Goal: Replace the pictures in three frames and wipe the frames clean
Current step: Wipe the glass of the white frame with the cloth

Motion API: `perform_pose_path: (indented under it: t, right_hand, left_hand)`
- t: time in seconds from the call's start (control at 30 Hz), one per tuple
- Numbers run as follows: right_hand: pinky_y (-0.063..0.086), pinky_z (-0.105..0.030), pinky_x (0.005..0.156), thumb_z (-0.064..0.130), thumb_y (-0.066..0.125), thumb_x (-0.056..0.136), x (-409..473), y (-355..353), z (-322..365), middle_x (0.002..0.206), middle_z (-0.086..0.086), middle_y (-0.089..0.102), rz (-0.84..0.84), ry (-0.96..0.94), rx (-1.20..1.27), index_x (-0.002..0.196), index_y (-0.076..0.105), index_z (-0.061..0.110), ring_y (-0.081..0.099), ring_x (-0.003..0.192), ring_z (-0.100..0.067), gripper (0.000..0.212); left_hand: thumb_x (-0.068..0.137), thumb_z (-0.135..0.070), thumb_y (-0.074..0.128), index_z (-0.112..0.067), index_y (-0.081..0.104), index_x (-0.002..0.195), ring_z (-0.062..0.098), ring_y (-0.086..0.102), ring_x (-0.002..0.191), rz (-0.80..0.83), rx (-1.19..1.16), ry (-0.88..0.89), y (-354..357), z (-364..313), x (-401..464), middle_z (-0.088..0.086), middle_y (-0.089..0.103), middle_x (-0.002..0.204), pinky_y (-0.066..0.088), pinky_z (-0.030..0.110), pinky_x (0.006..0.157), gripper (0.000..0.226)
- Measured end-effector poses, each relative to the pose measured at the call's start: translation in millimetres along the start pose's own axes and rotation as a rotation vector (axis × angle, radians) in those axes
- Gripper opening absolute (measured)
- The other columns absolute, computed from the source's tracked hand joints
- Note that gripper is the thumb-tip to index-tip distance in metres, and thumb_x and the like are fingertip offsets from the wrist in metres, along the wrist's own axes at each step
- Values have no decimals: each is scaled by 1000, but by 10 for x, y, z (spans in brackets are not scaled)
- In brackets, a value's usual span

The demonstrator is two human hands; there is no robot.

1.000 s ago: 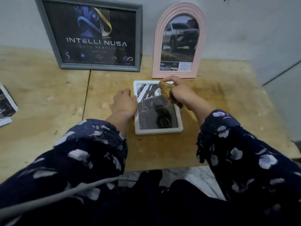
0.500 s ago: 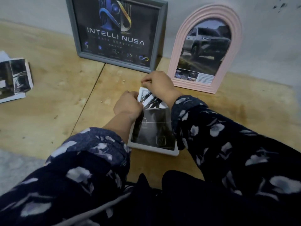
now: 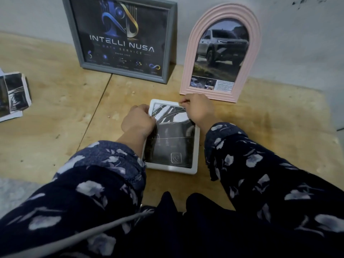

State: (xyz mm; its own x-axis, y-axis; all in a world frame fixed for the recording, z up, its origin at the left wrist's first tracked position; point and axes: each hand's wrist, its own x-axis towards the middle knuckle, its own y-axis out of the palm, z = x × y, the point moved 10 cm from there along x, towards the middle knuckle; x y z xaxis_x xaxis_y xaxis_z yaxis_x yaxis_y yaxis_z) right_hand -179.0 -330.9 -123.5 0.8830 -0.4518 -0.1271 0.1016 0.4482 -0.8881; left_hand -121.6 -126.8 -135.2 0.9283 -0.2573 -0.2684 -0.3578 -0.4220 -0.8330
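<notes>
On a wooden worktop [image 3: 55,146], three frames: grey frame [image 3: 170,43] and pink arched frame [image 3: 188,67] propped upright against the wall, white frame [image 3: 195,146] lying flat nearest the camera, a dark picture [image 3: 171,142] inside it. Off to the left edge, one loose stack of prints [image 3: 13,94], well apart from the frames. Two hands on the white frame, both in dark floral sleeves: left hand [image 3: 137,121], fingers curled in a closed grip at the frame's left rim and over the picture's edge; right hand [image 3: 199,108], fingers pinched at the top right corner, exact contact too small to tell.
</notes>
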Motion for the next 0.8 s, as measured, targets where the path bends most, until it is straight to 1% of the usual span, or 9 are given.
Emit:
perform_pose_path:
  t: [0.13, 0.23, 0.33, 0.43, 0.53, 0.63, 0.67, 0.73, 0.8]
  right_hand:
    - [51, -30, 82, 21, 50, 94, -135, -70, -400, 109, 1, 69, -60, 191, 68, 106, 71, 24, 63, 99, -22, 24]
    - [45, -24, 70, 20, 51, 92, -323, -82, -593, 104, 0, 70, -176, 382, 208, 104, 72, 21, 64, 95, -23, 24]
    - [47, -24, 66, 18, 49, 91, -458, -88, -595, 104, 4, 71, -227, 472, 333, 105, 72, 23, 66, 91, -21, 27]
    - [56, -32, 71, 27, 50, 91, -473, -37, -595, 99, 8, 71, -224, 562, 579, 98, 69, 31, 67, 80, -20, 21]
    - [55, -36, 78, 36, 50, 89, -359, -101, -290, 96, 17, 67, -220, 477, 700, 89, 67, 40, 62, 78, -13, 17]
    - [52, -29, 71, 36, 52, 89, -156, -157, 270, 95, 19, 62, -167, 344, 775, 87, 66, 40, 59, 75, -7, 15]
    - [51, -26, 67, 34, 54, 89, -97, -151, 447, 96, 18, 62, -150, 320, 797, 89, 67, 38, 59, 76, -7, 14]
    - [47, -23, 60, 32, 58, 89, -5, -43, 836, 99, 14, 66, -87, 275, 835, 92, 69, 35, 61, 78, -12, 12]
    - [45, -23, 60, 30, 61, 88, 13, 111, 1205, 99, 12, 68, -5, 205, 787, 91, 72, 35, 62, 81, -13, 12]
  left_hand:
    - [86, -30, 58, -29, 58, 125, 33, 59, 106, -5, 35, -10, -1, 19, -17, 6, 48, 127, 44, 35, 85, 39]
    - [87, -31, 57, -25, 61, 119, 32, 59, 102, 17, -13, -40, 49, 75, -8, 5, 45, 126, 46, 36, 89, 33]
    - [89, -28, 51, -18, 60, 104, 28, 56, 96, 6, -322, -57, 101, 88, -54, 5, 50, 116, 44, 33, 89, 21]
    - [99, -30, 38, -21, 48, 102, 25, 56, 82, 27, -677, -74, 35, 99, -92, 3, 57, 96, 44, 34, 73, 13]
    - [104, -32, 25, -26, 38, 113, 19, 47, 66, 36, -841, -110, -190, 192, -109, 5, 50, 90, 41, 29, 56, 17]
    - [105, -35, 24, -23, 40, 113, 16, 41, 56, -20, -932, -201, -463, 443, -132, 3, 46, 80, 40, 20, 43, 22]
    - [105, -35, 24, -19, 43, 105, 16, 40, 55, -50, -962, -231, -539, 547, -116, 3, 44, 75, 40, 19, 43, 25]
    - [104, -33, 25, -13, 48, 96, 19, 43, 65, -167, -1004, -270, -763, 850, -66, 3, 44, 72, 42, 26, 58, 31]
    - [103, -32, 27, -8, 52, 102, 20, 45, 81, -315, -1072, -311, -973, 1195, -20, 3, 49, 79, 43, 33, 77, 35]
